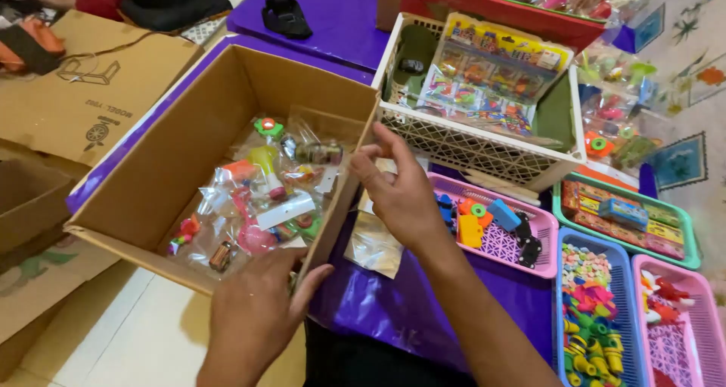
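Observation:
An open cardboard box (189, 137) stands on a purple-covered table, holding several small toys in clear plastic bags (261, 198). My left hand (257, 311) rests on the box's near right corner, thumb against its outer wall. My right hand (397, 194) is beside the box's right wall near its top edge, fingers curled and pinched close together; I cannot tell if they hold anything. Clear bags (374, 243) lie on the purple cover under that hand.
A white basket (469, 141) with toy packets stands behind my right hand. To the right are a pink tray (541, 224) of small toys, a green tray (681, 221), a blue tray (628, 296) and another pink tray (699, 311). Flat cardboard (83, 92) lies left.

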